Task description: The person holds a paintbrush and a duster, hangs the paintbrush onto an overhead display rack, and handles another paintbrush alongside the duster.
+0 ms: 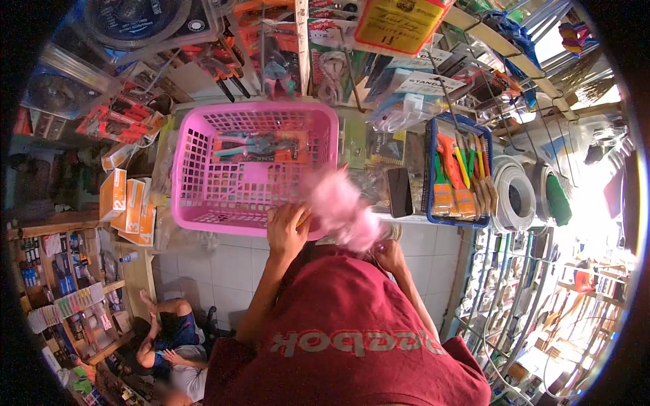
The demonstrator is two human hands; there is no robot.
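Observation:
A pink plastic basket (189, 162) stands on the counter, with a packaged pair of pliers (254, 146) lying inside it. My left hand (288, 229) is at the basket's front rim, its fingers bent together; what they grip, if anything, is hard to make out. Right of it a fluffy pink item (342, 210) is blurred by motion and hangs between my two hands. My right hand (388, 256) is closed at the lower end of this pink item, near the counter's front edge, with its fingers partly hidden.
A blue basket (460, 220) of colourful-handled brushes stands to the right, beside a dark phone (399, 192). Orange-and-white boxes (114, 195) are at the left. Packaged tools hang above on hooks. A person (177, 348) sits on the floor at lower left.

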